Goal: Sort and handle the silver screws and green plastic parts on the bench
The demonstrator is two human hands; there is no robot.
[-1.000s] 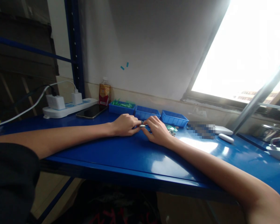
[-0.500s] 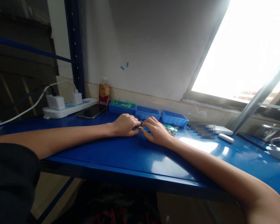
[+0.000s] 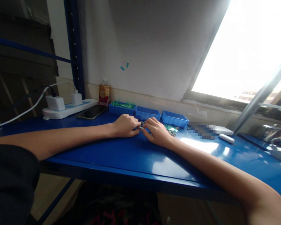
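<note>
Both of my hands rest on the blue table (image 3: 121,156), fingertips meeting in front of three blue trays. My left hand (image 3: 124,125) is curled closed and my right hand (image 3: 156,132) is pinched; between them they hold a small metal part (image 3: 142,126), too small to name. The left tray (image 3: 121,108) holds green pieces. The middle tray (image 3: 147,112) and the right tray (image 3: 175,118) stand just behind my fingers. A small heap of green and metal bits (image 3: 171,130) lies beside my right hand.
A white power strip (image 3: 67,109) with plugged chargers and a dark phone (image 3: 91,112) lie at the back left. A drink bottle (image 3: 104,93) stands by the wall. White small devices (image 3: 226,138) lie to the right, near the window. A blue rack post (image 3: 74,47) rises at left.
My fingers have shifted slightly around the small part; both hands stay in the same spot. The view has barely moved.
</note>
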